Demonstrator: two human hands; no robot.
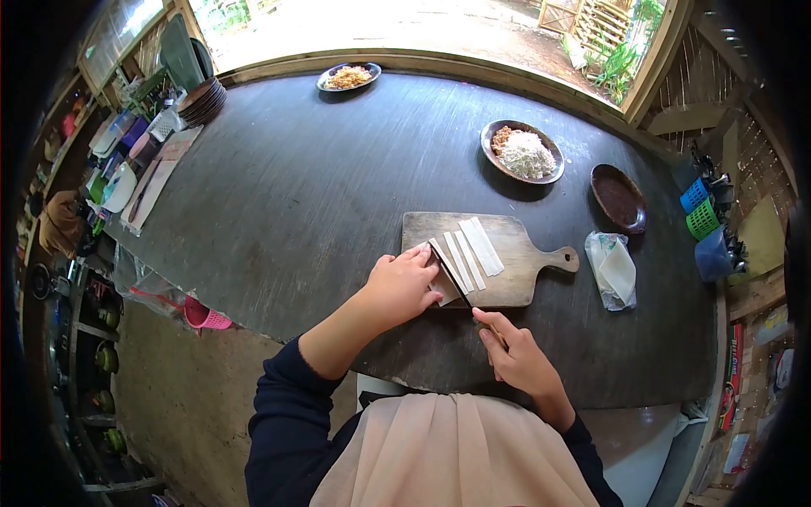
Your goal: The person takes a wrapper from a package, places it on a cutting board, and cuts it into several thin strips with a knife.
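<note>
On the wooden cutting board (511, 291), my left hand (405, 281) lies over a pale flat sheet (448, 293), thumb apart from the fingers, pressing it down and hiding part of it. My right hand (519, 355) is closed around the handle of a knife (461, 292). The dark blade slants across the board beside my left fingertips, along the sheet's edge. Several cut white strips (467, 256) lie to the right of the blade. Right of the board's handle is a clear plastic packet (612, 270) with more pale sheets in it.
A plate (559, 171) of white shreds and reddish-brown food stands behind the board, near an oval brown dish (617, 198). Another plate (372, 76) with shredded food is at the far edge. Stacked brown plates (203, 103) stand left; utensil baskets (701, 221) hang right.
</note>
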